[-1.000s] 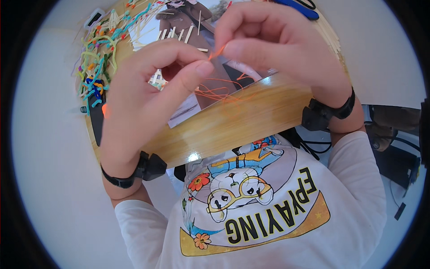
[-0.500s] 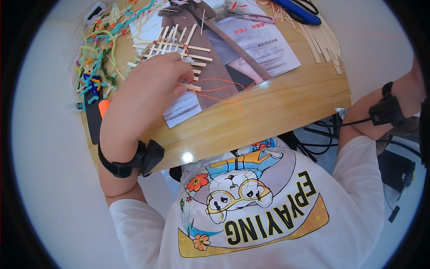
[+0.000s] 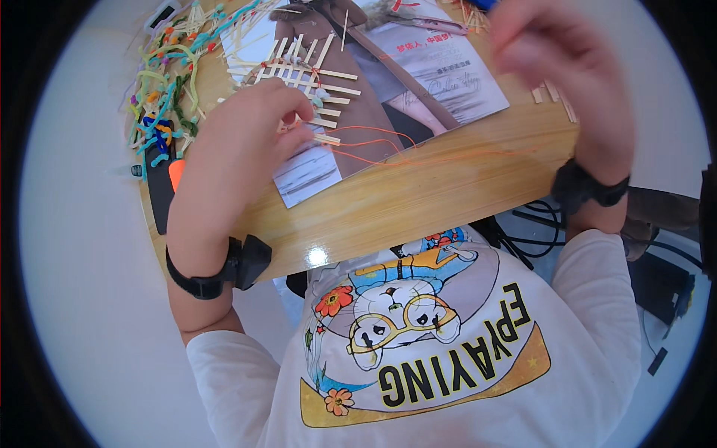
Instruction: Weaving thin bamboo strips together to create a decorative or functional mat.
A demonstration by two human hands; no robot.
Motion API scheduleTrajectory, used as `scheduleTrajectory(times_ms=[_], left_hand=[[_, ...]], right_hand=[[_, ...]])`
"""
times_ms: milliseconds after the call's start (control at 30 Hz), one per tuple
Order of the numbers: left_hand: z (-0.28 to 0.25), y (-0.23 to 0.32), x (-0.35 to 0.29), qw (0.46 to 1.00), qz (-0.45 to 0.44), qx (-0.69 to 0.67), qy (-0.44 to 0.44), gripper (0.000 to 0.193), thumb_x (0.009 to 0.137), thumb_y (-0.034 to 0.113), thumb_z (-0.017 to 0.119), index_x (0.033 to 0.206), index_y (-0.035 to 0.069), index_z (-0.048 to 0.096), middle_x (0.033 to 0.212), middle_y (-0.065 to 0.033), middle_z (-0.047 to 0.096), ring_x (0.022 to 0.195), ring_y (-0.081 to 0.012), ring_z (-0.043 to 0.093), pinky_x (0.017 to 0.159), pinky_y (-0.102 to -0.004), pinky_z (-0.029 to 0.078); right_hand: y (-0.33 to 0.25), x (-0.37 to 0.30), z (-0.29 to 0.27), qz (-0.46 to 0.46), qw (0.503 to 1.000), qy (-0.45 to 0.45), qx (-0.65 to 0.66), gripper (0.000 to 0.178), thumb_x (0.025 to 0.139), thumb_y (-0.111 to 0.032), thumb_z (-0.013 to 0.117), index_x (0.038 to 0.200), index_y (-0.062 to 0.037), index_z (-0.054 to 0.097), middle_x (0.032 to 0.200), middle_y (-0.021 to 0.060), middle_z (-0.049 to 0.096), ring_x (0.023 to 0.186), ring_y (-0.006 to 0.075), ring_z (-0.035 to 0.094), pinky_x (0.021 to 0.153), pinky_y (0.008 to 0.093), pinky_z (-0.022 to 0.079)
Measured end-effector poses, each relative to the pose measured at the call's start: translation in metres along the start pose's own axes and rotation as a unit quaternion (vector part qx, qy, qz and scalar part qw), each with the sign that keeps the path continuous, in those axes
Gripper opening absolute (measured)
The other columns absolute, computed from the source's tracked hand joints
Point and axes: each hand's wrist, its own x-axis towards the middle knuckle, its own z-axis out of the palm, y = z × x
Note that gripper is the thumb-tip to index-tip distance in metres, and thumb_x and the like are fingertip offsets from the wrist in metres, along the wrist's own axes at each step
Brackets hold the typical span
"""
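Stick lattice [image 3: 306, 69] held in left hand [image 3: 250, 131], orange thread [image 3: 381, 140] nearby, right hand [image 3: 560, 60] raised, blurred, grip unclear

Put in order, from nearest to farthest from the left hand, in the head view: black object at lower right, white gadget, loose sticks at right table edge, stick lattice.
1. Stick lattice, at the left hand
2. White gadget, upper left
3. Loose sticks, right table edge
4. Black object, lower right

- Right hand [image 3: 556, 63] is showing as a blur.
- Left hand [image 3: 254, 123] is covering part of the wooden-stick lattice [image 3: 328, 72].
- Printed poster [image 3: 418, 71] is running past the top edge.
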Motion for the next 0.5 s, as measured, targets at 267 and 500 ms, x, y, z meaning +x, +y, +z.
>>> scheduleTrajectory(times_ms=[267, 500], left_hand=[[0.005, -0.008, -0.007, 0.997, 0.037, 0.049, 0.048, 0.041, 0.077, 0.005, 0.080, 0.114, 0.006, 0.062, 0.095, -0.0092, 0.062, 0.090, -0.0269, 0.063, 0.080, -0.0359, 0.053], [0.006, -0.017, -0.002, 0.999, -0.010, 0.043, 0.027, 0.033, 0.082, 0.005, 0.076, 0.113, 0.004, 0.064, 0.091, -0.0102, 0.064, 0.085, -0.0261, 0.064, 0.076, -0.0364, 0.052]], right_hand=[[0.049, 0.015, 0.091, 0.099, 0.969, -0.225, 0.036, 0.006, 0.099, -0.008, 0.065, 0.098, -0.0020, 0.064, 0.115, 0.0062, 0.066, 0.087, 0.0075, 0.061, 0.076, 0.0234, 0.051], [0.071, 0.011, 0.107, 0.176, 0.939, -0.237, 0.175, 0.004, 0.100, -0.005, 0.062, 0.098, -0.0014, 0.063, 0.098, 0.0040, 0.066, 0.082, 0.0085, 0.064, 0.074, 0.0243, 0.054]])
